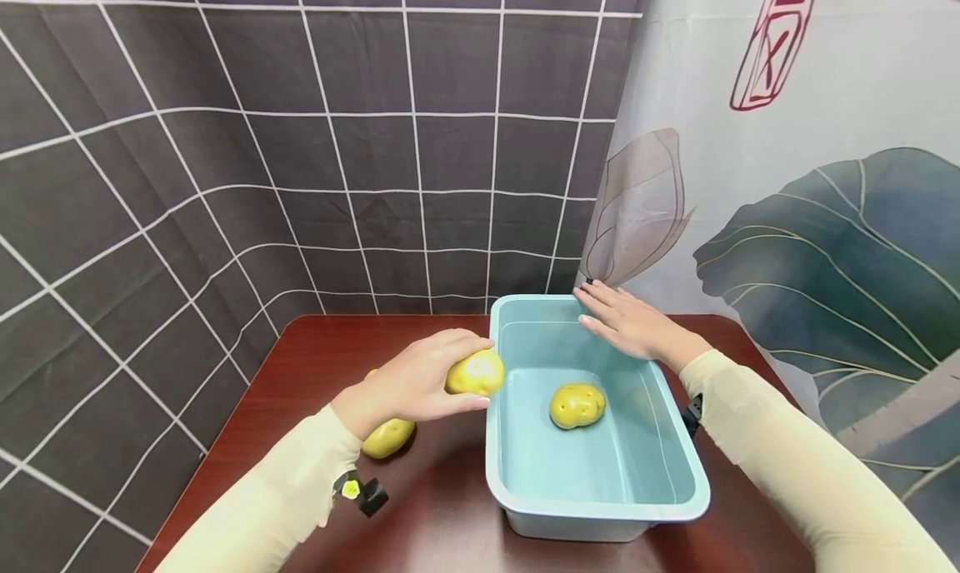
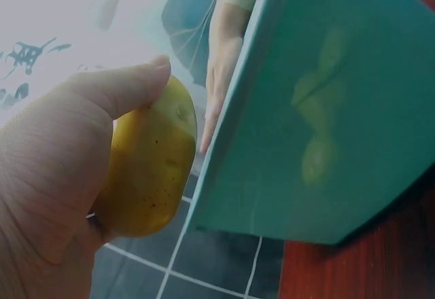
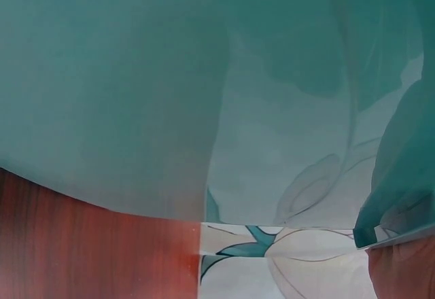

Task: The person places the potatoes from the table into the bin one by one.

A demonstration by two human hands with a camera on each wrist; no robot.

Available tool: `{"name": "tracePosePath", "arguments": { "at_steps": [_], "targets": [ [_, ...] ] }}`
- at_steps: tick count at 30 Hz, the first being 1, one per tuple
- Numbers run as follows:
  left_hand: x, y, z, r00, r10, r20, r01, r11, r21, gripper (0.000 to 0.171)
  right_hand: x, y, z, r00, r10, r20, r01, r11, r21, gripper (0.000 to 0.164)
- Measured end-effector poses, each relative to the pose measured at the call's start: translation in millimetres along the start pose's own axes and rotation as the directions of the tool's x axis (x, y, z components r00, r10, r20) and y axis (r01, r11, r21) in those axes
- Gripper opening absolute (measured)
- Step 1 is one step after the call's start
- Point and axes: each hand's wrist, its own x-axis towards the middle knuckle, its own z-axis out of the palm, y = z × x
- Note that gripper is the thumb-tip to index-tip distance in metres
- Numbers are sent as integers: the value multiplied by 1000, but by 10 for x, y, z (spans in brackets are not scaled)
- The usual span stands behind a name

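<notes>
My left hand (image 1: pixel 423 380) holds a yellow potato (image 1: pixel 476 373) between thumb and fingers, just at the left rim of a light blue plastic basin (image 1: pixel 493 473). In the left wrist view the thumb lies along the top of this potato (image 2: pixel 151 170). Inside the basin, another potato (image 1: pixel 577 406) lies on the bottom. My right hand (image 1: pixel 626 316) rests with fairly straight fingers on the basin's right rim, near the far corner. Below the left hand, a potato (image 1: pixel 387 438) sits on the table, partly hidden by the wrist; a bit of yellow shows above that wrist too.
The basin stands on a dark red wooden table (image 1: pixel 450 506). Behind it hangs a dark cloth (image 1: pixel 457 148) with white grid lines, and to the right a white cloth (image 1: pixel 705 73) printed with leaves. Each wrist wears a small black camera (image 1: pixel 369 498).
</notes>
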Motion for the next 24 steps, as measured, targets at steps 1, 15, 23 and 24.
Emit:
{"name": "tracePosePath", "arguments": {
  "at_steps": [1,15,23,24],
  "targets": [
    [26,18,-1,1000,10,8,-10,1000,-3,61,3,1,4,1000,0,-1,0,1000,-1,69],
    [413,163,30,985,80,155,-82,997,6,60,23,14,36,1000,7,-5,-7,1000,-6,69],
    [709,238,77,959,111,261,-111,994,-15,61,5,15,27,1000,11,-10,-11,1000,12,68],
    [746,247,96,955,113,275,-113,993,-19,61,0,13,29,1000,9,-10,-9,1000,16,67]
  ]
}}
